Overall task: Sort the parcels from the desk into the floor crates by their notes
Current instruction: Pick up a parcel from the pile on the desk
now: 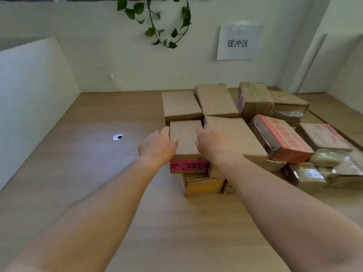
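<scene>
Reaching forward from the bottom of the frame, two bare forearms meet at one pink-taped parcel (184, 139) in the middle of the frame. The left hand (157, 146) lies against the parcel's left side, its fingers (164, 131) held close together along that wall and the thumb laid over the top edge. The right hand (213, 143) covers the right edge, its fingers (202, 130) curled down into the seam between this parcel and the large brown box (239, 138) just beside it. The parcel sits at the near left corner of the heap, above a yellow parcel (204, 186), with its pink tape facing the camera.

Two hands and one held parcel. Behind it stand four brown boxes in a back row (216, 100); to the right lie two red-printed boxes (282, 139) and about three clear-wrapped packets (306, 173), some partly hidden. All rest on the wooden worktop (78, 183), which has one round cable hole (118, 137) at centre left. One paper sign (238, 43) and one trailing vine (157, 22) hang on the wall at the top.
</scene>
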Available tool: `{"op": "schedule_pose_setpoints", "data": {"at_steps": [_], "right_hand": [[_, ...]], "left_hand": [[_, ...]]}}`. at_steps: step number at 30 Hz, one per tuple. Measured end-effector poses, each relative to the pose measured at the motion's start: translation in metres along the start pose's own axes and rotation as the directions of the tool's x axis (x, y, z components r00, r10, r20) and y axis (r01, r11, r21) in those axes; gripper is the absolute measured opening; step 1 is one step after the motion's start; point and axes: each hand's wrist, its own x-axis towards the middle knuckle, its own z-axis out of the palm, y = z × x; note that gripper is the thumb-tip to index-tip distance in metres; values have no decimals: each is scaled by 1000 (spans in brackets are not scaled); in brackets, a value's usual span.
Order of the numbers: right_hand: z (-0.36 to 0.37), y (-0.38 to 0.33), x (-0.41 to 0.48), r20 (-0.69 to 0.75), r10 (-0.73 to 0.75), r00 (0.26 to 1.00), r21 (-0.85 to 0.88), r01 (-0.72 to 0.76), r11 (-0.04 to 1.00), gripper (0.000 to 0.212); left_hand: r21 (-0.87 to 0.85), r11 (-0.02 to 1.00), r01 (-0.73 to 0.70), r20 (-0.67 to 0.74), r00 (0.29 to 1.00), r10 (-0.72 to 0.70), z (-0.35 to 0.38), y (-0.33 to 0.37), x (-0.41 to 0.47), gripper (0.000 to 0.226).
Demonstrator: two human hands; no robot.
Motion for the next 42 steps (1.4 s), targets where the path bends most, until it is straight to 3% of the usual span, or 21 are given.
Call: {"op": "schedule_pose_setpoints", "data": {"at_steps": [5,10,14,19,24,28,31,36,38,42], "right_hand": [[5,-12,16,145,109,984,-95,-95,991,24],[8,-21,21,221,163,962,-208,-116,971,25],[15,-24,27,268,278,923,-22,-282,959,29],[17,-29,32,398,413,819,261,-533,805,45],[11,-26,19,585,289,757,490,-615,618,43],[4,-32,2,554,187,811,561,-530,636,60],[-6,-35,-13,538,134,832,652,-512,560,70],[-25,-39,-44,629,-5,777,710,-572,412,91],[-27,-40,-56,650,-26,759,703,-589,397,96],[-29,-50,-75,638,-75,767,711,-549,439,92]], "left_hand": [[-77,997,19,140,990,-8,16,-8,24,45],[-234,965,115,274,961,-48,29,-16,38,27],[-476,845,245,362,930,-66,33,-21,40,28],[-609,697,378,414,901,-128,27,-33,34,20],[-662,621,421,429,891,-147,17,-43,3,30],[-740,493,458,413,887,-204,6,-43,-30,40],[-802,368,470,386,878,-282,-2,-41,-51,34],[-835,241,494,362,824,-435,-13,-39,-94,87],[-840,202,504,356,791,-497,-16,-39,-110,96],[-816,196,544,363,746,-559,-24,-38,-145,83]]}}
